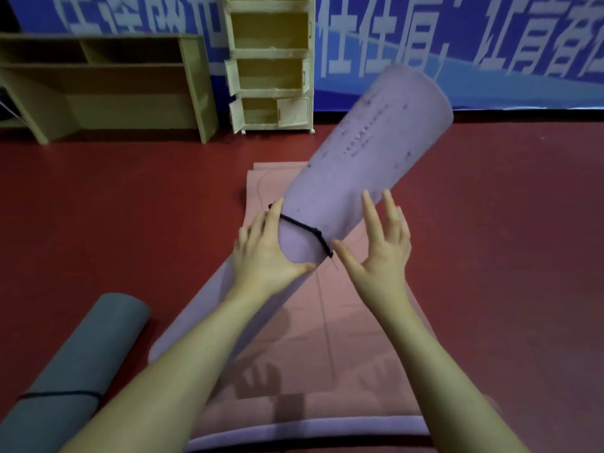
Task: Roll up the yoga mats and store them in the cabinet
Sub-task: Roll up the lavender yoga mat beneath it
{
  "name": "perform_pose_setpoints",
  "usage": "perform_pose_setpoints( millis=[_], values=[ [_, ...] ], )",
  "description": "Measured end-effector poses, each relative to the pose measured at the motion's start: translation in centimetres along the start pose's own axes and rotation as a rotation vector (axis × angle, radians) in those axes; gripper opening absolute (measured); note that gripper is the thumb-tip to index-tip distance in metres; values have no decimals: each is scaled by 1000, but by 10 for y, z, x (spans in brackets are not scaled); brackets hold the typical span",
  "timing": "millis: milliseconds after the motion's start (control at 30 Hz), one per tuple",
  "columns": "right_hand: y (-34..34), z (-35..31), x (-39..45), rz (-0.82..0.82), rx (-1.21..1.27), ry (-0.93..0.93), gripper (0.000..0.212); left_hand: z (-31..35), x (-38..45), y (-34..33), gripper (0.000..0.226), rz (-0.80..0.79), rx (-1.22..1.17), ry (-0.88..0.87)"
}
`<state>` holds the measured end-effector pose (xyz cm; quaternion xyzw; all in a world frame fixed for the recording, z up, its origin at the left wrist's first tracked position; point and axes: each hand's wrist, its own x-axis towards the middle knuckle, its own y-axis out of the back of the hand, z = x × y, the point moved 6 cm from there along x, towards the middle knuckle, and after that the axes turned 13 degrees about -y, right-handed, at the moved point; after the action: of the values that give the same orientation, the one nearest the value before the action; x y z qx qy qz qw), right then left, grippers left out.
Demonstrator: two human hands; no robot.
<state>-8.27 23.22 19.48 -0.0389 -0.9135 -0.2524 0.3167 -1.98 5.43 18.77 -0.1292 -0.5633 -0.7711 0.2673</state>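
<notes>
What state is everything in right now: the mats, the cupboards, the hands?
Purple mat: rolled, lifted at a slant, black cord round it.
Grey mat: rolled, tied, on the floor.
Pink mat: unrolled, flat on the floor.
Cream cabinet: doors open.
Wooden shelf unit: open-fronted.
Left hand: grips the purple mat.
Right hand: open, fingers spread.

Left hand point(266, 253) on banded purple roll point(356, 165), seemingly gripping.

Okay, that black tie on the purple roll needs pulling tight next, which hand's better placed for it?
Probably the right hand: open, free, its thumb beside the black tie. The left hand grips the purple roll.
</notes>
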Motion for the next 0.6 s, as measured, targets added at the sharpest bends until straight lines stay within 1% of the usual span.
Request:
perform_pose_setpoints(
  millis=[33, 100, 200, 267, 433, 500, 600],
  values=[
    [-2, -8, -2, -11, -61, 58, 73, 0, -2, 10, 120, -20, 47, -13],
    [-10, -22, -11, -95, -140, 115, 69, 0, -5, 31, 119, -45, 130, -40],
    [-18, -38, -21, -144, -223, 130, 65, 0, -11, 64, 119, -66, 245, -76],
    [-22, -55, -23, -178, -193, 125, 64, -3, -18, 89, 118, -76, 308, -69],
    [-39, -112, -37, -274, 36, 216, 66, -26, -49, 142, 114, -33, 440, -16],
    [-55, -130, -47, -328, 77, 216, 66, -46, -64, 149, 113, -47, 463, 37],
    [-94, -146, -67, -410, 45, 243, 65, -88, -89, 146, 113, -71, 489, 128]
  ],
)
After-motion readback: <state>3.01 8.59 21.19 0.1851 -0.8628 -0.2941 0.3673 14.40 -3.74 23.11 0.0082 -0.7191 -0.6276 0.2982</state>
